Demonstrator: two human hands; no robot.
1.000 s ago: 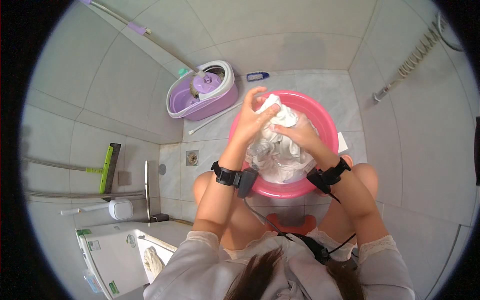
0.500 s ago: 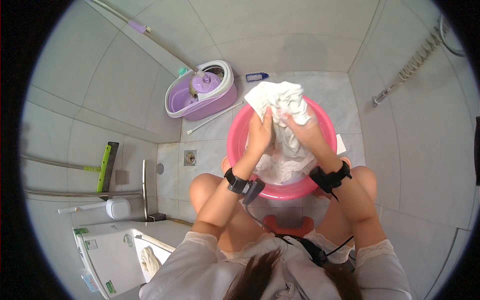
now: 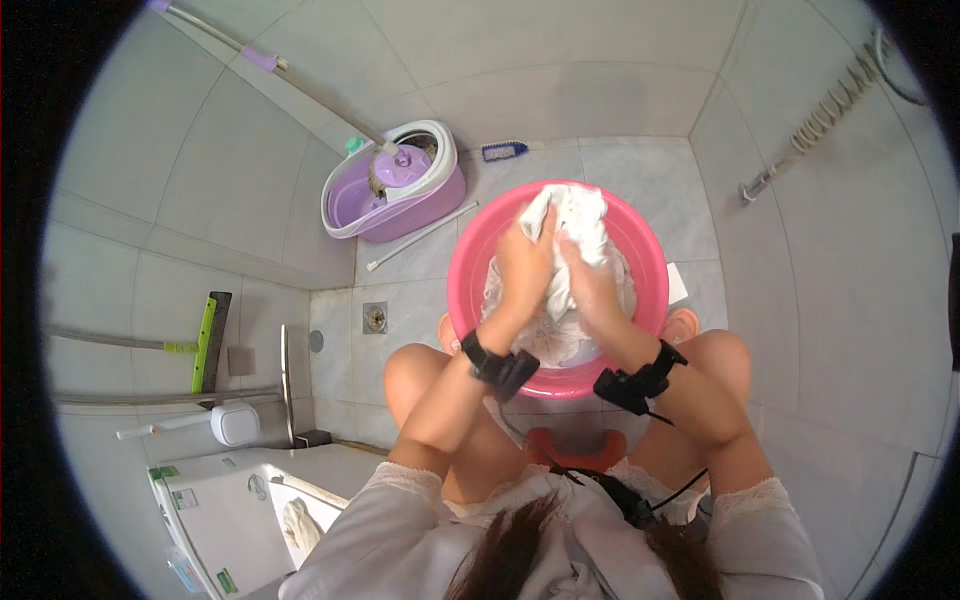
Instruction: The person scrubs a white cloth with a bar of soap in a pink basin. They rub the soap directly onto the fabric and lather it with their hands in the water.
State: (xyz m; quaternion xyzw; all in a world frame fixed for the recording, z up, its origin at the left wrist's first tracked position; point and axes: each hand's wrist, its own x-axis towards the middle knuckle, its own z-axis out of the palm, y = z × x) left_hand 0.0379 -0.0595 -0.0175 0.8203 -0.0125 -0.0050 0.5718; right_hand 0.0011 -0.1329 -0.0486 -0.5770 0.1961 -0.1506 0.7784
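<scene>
Over a pink basin (image 3: 653, 270), a bunched white cloth (image 3: 583, 215) is held up between my two hands. My left hand (image 3: 525, 262) closes round its left side, with the thumb upright along the fabric. My right hand (image 3: 592, 288), smeared by motion, is on the cloth's near right side, close to the left; its fingertips are partly lost in the blur. More wet white fabric (image 3: 548, 340) lies heaped in the basin below, partly covered by my hands. Black bands circle both my wrists.
A purple mop bucket (image 3: 450, 195) with a mop (image 3: 310, 90) stands at the far left, beside a white rod (image 3: 420, 238). A blue brush (image 3: 504, 151) lies beyond the basin. A green squeegee (image 3: 208, 340) is at left; a coiled shower hose (image 3: 830, 115) hangs at right.
Both hands have come down and nearer with the cloth, which is now more bunched and lower over the basin. My right hand has slid toward me along it.
</scene>
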